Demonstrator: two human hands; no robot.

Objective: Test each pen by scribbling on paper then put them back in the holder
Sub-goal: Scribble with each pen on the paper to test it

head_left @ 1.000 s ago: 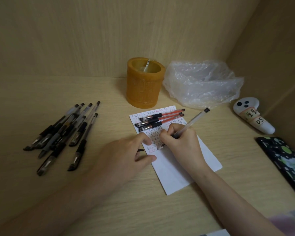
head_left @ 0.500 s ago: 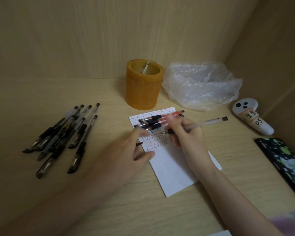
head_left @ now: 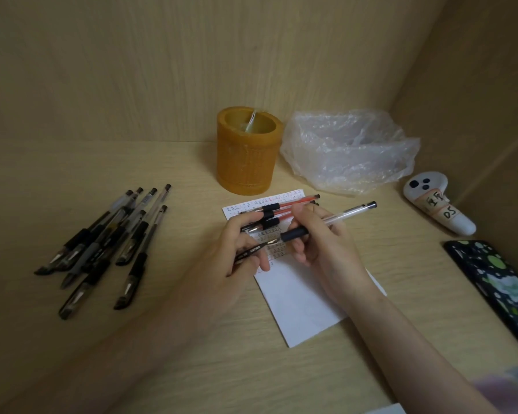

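Centre of frame: right hand [head_left: 326, 243] grips a clear-barrelled pen [head_left: 335, 218] by its black grip section, barrel slanting up to the right, tip pointing left toward the other hand. Left hand [head_left: 237, 255] pinches a black pen cap [head_left: 251, 251] between thumb and fingers; the cap mouth sits right at the pen tip, and whether the tip is inside it I cannot tell. Both hands are over the paper [head_left: 302, 303], a white sheet lying at a tilt on the table [head_left: 192, 354], upper part covered in rows of small marks. Three red pens [head_left: 284, 209] lie across the top edge of the paper, partly hidden behind the fingers. Left side of frame: a loose pile of black pens [head_left: 111, 243] on the table, capped ends toward the lower left. Upper centre: orange cylindrical holder [head_left: 247, 150] upright near the back wall, just beyond the paper, with one thin pale item inside. Right of the holder, touching or nearly so: crumpled clear plastic bag [head_left: 350, 150]. Far right: white controller [head_left: 437, 204] with a handwritten label, lying on its side. Lower right edge: dark phone [head_left: 497, 285] with a speckled case, partly cut off.
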